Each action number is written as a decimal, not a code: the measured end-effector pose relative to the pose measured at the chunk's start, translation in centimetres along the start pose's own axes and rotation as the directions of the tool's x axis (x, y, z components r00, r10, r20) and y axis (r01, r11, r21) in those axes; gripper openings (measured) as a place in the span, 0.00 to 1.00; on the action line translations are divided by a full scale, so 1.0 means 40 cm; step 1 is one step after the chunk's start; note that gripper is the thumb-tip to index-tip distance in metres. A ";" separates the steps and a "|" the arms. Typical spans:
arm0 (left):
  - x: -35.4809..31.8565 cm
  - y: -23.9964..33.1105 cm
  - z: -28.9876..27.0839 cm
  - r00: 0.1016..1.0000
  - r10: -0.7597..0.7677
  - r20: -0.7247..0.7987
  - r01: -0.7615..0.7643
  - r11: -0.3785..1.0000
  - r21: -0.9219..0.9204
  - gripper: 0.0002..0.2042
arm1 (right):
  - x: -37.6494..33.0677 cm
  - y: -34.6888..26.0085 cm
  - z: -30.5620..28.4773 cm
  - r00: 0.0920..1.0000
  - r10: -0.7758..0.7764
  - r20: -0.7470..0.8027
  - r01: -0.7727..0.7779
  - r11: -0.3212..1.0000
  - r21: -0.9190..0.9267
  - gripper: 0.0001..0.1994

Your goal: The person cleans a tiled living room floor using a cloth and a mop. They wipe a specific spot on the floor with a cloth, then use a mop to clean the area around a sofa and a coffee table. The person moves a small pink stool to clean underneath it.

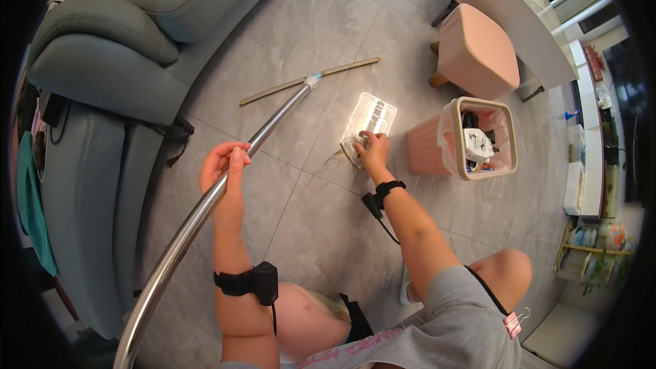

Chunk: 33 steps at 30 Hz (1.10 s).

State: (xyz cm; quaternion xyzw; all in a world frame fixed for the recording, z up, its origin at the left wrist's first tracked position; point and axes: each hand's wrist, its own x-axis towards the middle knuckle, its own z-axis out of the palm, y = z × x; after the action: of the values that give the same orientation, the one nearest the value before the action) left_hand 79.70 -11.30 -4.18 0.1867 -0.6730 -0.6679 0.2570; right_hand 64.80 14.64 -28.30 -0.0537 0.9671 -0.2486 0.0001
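Note:
My left hand [227, 164] is closed round the shiny metal pole [183, 238] of a floor squeegee, which slants from the lower left up to its head. That head is a long, thin beige bar [275, 89] lying on the floor, joined to the pole by a pale socket. Low to the floor, my right hand [372, 150] pinches a pale crumpled wad [350, 145] at the near end of a flat white rectangular piece [370, 113] with grey markings. Dark strands of dirt or hair [335, 159] lie just left of those fingers. My fingers partly hide the wad.
A pink trash bin [427, 142] with a liner and rubbish stands right of my right hand. Beyond it are a pink stool [478, 51] and a white table [512, 17]. A grey-blue sofa [102, 85] lines the left. Grey tile floor [273, 164] lies between.

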 end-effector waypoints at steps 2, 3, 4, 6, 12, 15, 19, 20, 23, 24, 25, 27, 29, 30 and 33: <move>0.000 -0.002 -0.002 1.000 -0.002 -0.001 0.002 1.000 0.000 0.07 | -0.025 -0.021 -0.006 0.978 -0.073 -0.196 0.067 0.997 -0.036 0.19; 0.000 -0.002 -0.003 1.000 -0.004 -0.006 0.004 1.000 0.003 0.07 | -0.040 -0.030 -0.006 0.951 -0.110 -0.291 0.097 0.994 -0.057 0.20; 0.000 -0.001 -0.002 1.000 -0.006 -0.006 0.006 1.000 0.000 0.07 | -0.056 -0.024 0.000 0.958 -0.144 -0.247 0.144 0.989 -0.019 0.21; 0.000 -0.004 -0.002 1.000 0.004 -0.012 -0.005 1.000 -0.010 0.07 | -0.086 -0.015 0.016 0.963 -0.217 -0.160 0.230 0.971 0.066 0.23; 0.001 -0.009 0.004 1.000 -0.010 -0.025 0.009 1.000 -0.026 0.06 | -0.068 0.015 0.046 0.968 -0.241 -0.068 0.241 0.970 -0.007 0.16; -0.003 -0.015 0.000 1.000 -0.018 -0.026 0.017 1.000 -0.022 0.06 | -0.054 -0.016 0.034 0.998 -0.065 0.025 0.060 0.987 0.147 0.14; 0.000 -0.016 -0.010 1.000 -0.017 -0.001 0.017 1.000 0.005 0.07 | -0.090 -0.074 0.044 0.995 -0.082 0.057 0.066 0.969 0.237 0.14; 0.001 -0.014 -0.009 1.000 -0.018 -0.017 0.018 1.000 -0.008 0.07 | -0.102 -0.081 0.055 0.989 -0.140 0.051 0.123 0.961 0.249 0.14; 0.002 -0.010 -0.003 0.998 -0.024 -0.049 0.022 0.999 -0.034 0.06 | -0.145 -0.103 0.083 0.960 -0.276 0.053 0.256 0.936 0.240 0.15; 0.002 -0.010 -0.004 0.998 -0.024 -0.050 0.022 0.999 -0.036 0.06 | -0.161 -0.106 0.088 0.954 -0.293 0.068 0.272 0.937 0.220 0.15; 0.001 -0.011 -0.005 0.998 -0.026 -0.052 0.024 0.999 -0.037 0.06 | -0.178 -0.114 0.089 0.947 -0.311 0.086 0.289 0.936 0.202 0.15; 0.001 -0.014 -0.007 0.998 -0.032 -0.046 0.030 0.999 -0.036 0.06 | -0.208 -0.133 0.091 0.932 -0.345 0.114 0.321 0.929 0.184 0.17; 0.001 -0.016 -0.008 0.999 -0.030 -0.044 0.028 0.999 -0.037 0.06 | -0.235 -0.153 0.089 0.914 -0.390 0.107 0.373 0.916 0.149 0.17; 0.001 -0.019 -0.009 0.999 -0.026 -0.045 0.025 0.999 -0.037 0.06 | -0.249 -0.164 0.089 0.905 -0.413 0.104 0.399 0.908 0.132 0.17; 0.003 -0.021 -0.008 0.999 -0.022 -0.045 0.020 0.999 -0.048 0.06 | -0.289 -0.190 0.095 0.894 -0.435 0.106 0.425 0.899 0.103 0.17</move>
State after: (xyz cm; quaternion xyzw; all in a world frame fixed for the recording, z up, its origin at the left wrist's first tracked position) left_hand 79.71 -11.65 -5.00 0.2026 -0.6489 -0.6820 0.2697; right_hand 77.17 7.39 -28.28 -0.2818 0.9190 -0.2757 0.0086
